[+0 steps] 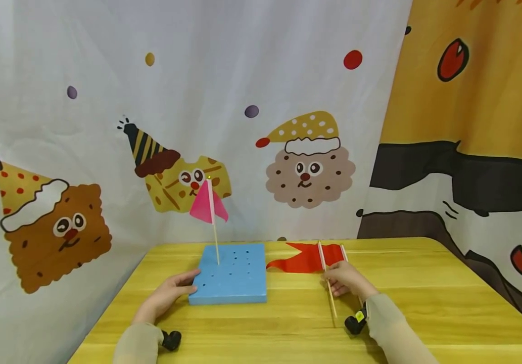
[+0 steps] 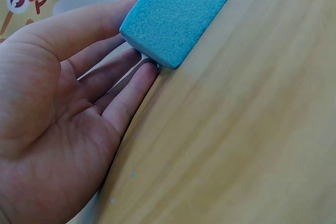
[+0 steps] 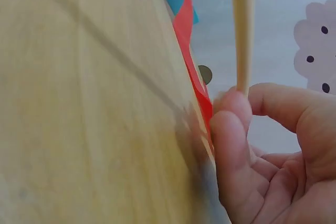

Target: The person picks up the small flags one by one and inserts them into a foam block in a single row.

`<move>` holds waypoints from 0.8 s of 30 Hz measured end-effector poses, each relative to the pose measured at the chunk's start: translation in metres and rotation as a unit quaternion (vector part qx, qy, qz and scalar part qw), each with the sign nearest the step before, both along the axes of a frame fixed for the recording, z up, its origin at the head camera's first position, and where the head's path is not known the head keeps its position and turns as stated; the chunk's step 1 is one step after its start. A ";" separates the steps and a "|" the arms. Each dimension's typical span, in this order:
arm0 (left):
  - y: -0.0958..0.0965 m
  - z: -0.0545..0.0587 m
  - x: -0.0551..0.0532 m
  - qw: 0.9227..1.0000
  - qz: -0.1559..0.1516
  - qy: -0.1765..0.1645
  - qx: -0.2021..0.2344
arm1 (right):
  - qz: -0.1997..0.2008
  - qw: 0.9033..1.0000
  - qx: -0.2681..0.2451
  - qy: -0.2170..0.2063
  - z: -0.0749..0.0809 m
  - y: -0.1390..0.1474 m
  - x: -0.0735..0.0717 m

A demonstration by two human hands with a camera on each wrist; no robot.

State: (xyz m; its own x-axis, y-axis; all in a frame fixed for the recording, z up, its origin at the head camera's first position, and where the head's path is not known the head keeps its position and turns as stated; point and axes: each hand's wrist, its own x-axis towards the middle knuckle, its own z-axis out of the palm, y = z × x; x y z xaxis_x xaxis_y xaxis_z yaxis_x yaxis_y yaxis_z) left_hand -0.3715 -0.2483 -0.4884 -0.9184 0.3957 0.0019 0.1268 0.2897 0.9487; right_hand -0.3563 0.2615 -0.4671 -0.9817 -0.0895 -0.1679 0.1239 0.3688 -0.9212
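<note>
A blue foam board (image 1: pixel 229 290) with several small holes in its top lies on the table. A pink flag (image 1: pixel 203 202) on a thin wooden stick stands upright in it. My left hand (image 1: pixel 170 296) touches the board's left side, its fingers fairly straight along the edge, as the left wrist view shows close up. My right hand (image 1: pixel 348 279) pinches the wooden stick (image 3: pixel 242 35) of a red flag (image 1: pixel 303 259) between thumb and fingers. The stick's lower end tilts up off the table. A second red flag (image 1: pixel 335 253) lies just right of it, its stick partly hidden behind my hand.
The yellow wooden table (image 1: pixel 297 338) ends at a printed cloth backdrop (image 1: pixel 242 60) behind the board and flags. Each wrist wears a dark camera mount, the left one (image 1: pixel 171 340) and the right one (image 1: pixel 355 323) close over the tabletop.
</note>
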 end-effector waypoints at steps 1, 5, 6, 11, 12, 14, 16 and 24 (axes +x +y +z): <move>0.000 0.001 0.000 1.000 -0.002 0.001 0.000 | 0.002 1.000 -0.007 -0.003 0.000 0.001 0.000; 0.002 0.004 0.000 1.000 -0.008 0.000 0.003 | -0.011 0.999 -0.039 -0.014 0.001 0.001 0.000; 0.002 0.004 -0.001 1.000 -0.007 -0.001 0.004 | -0.016 0.999 -0.044 -0.017 0.002 0.002 0.000; 0.002 0.002 -0.003 1.000 -0.005 0.004 0.007 | -0.020 0.997 -0.069 -0.017 0.005 0.004 -0.002; 0.002 0.002 -0.003 1.000 -0.005 0.004 0.007 | -0.017 0.997 -0.071 -0.015 0.006 0.004 -0.002; 0.002 0.002 -0.002 1.000 -0.003 0.003 0.007 | -0.012 0.997 -0.077 -0.011 0.008 0.005 -0.003; 0.003 0.001 -0.002 1.000 -0.004 0.000 0.007 | -0.003 0.997 -0.083 -0.010 0.010 0.005 -0.003; 0.001 0.004 0.002 1.000 -0.009 -0.008 0.008 | 0.027 0.993 -0.116 -0.009 0.016 0.006 -0.003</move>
